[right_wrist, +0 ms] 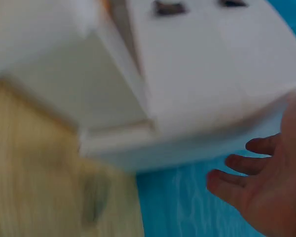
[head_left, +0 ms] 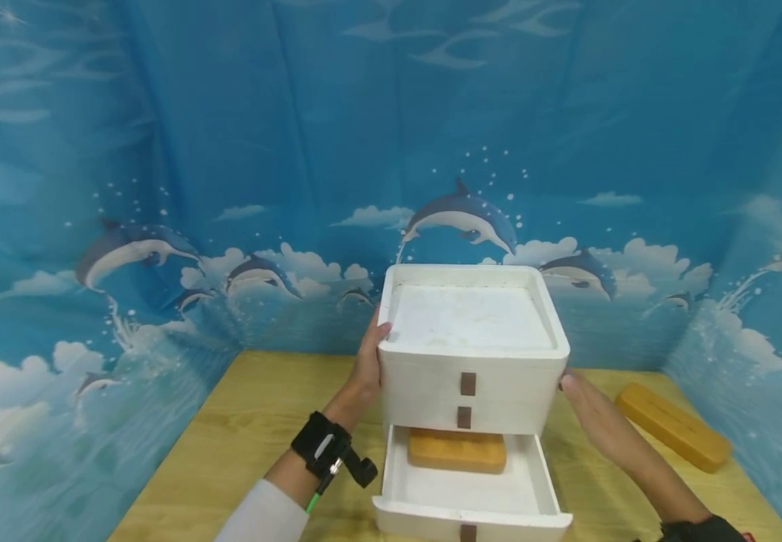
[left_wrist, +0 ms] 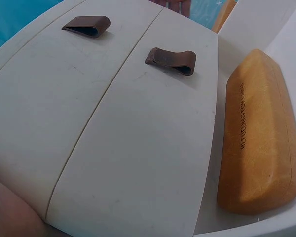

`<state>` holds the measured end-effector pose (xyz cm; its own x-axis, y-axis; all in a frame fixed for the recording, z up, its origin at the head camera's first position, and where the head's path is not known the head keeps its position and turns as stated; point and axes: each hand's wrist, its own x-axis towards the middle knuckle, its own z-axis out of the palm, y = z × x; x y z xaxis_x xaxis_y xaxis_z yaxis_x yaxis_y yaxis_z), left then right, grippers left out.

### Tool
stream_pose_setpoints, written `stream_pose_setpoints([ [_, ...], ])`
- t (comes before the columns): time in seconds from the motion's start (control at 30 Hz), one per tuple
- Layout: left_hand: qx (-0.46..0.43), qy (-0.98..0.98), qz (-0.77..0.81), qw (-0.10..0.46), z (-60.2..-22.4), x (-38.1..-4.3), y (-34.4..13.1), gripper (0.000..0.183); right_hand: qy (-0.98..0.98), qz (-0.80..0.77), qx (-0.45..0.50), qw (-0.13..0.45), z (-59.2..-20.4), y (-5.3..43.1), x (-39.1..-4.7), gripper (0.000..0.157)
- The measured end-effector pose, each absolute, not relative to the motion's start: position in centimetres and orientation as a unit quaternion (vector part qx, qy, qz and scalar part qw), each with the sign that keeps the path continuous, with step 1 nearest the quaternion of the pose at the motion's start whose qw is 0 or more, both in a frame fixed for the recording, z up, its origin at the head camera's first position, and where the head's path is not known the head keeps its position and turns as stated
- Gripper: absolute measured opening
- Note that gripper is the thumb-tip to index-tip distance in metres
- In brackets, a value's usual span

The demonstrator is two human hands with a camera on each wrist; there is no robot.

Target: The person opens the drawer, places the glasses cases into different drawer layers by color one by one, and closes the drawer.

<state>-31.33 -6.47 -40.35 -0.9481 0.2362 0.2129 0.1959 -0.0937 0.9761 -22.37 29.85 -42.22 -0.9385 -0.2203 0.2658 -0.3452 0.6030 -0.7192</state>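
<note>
A white drawer unit with small brown pull tabs stands on the table, its bottom drawer pulled out toward me. Inside that drawer lies a tan glasses case with dark lettering, its back part under the upper drawers in the head view. My left hand rests against the unit's left side, a fingertip at the top rim and the other fingers mostly hidden. At the right side is my right hand. Its fingers are loosely extended beside the unit in the right wrist view, holding nothing.
Another tan glasses case lies to the right of the unit on the wooden table. A blue curtain with dolphins hangs behind and along both sides. The unit's top is a shallow rimmed tray.
</note>
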Motion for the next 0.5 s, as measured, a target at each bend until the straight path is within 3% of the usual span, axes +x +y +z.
stream_pose_setpoints([
  [0.27, 0.144, 0.672, 0.727, 0.014, -40.4, -31.3, -6.5, 0.070, -0.963, 0.234, 0.099, 0.086, -44.8, 33.9, -22.8, 0.071],
  [0.5, 0.143, 0.674, 0.725, 0.017, -40.5, -31.2, -6.3, 0.069, -0.982, 0.109, 0.086, 0.125, -47.0, 38.2, -23.6, 0.073],
])
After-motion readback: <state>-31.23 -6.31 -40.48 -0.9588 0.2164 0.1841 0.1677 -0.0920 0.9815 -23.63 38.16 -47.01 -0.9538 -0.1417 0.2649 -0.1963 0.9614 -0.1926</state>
